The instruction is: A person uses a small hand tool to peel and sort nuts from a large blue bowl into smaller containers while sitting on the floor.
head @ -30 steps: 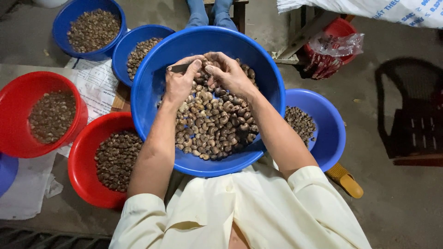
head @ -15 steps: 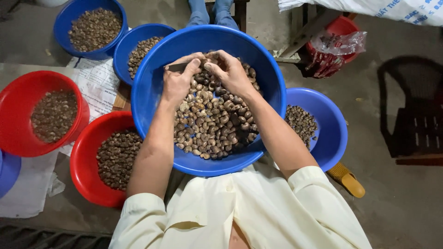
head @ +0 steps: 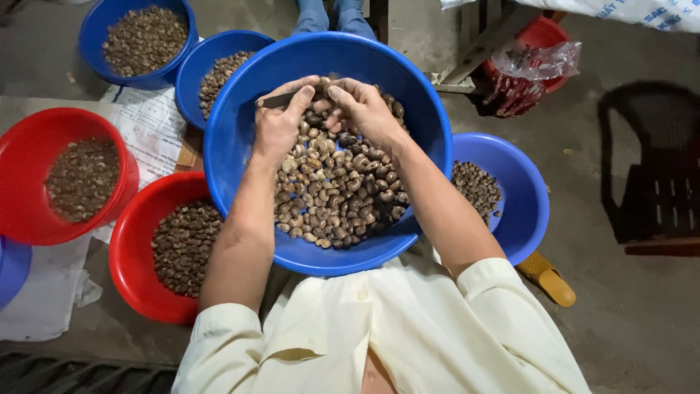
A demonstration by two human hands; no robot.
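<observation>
A big blue basin [head: 240,146] rests on my lap, heaped with brown and pale nuts [head: 339,193]. Both hands meet over its far side. My left hand [head: 281,124] grips a small dark knife [head: 273,101], blade end pointing left. My right hand [head: 361,109] pinches a single nut against the knife; the nut itself is mostly hidden by the fingers.
Around the basin stand two red bowls [head: 22,157] [head: 127,255] and three blue bowls [head: 95,33] [head: 191,73] [head: 529,197], each holding nuts. Papers [head: 149,131] lie on the left. A red bag [head: 525,73] and a dark chair [head: 656,190] stand right. A person's blue trouser legs [head: 328,14] show at top.
Both hands have stayed together over the basin's far side, shifting only slightly as the fingers work the nut; the view has drifted a little downward.
</observation>
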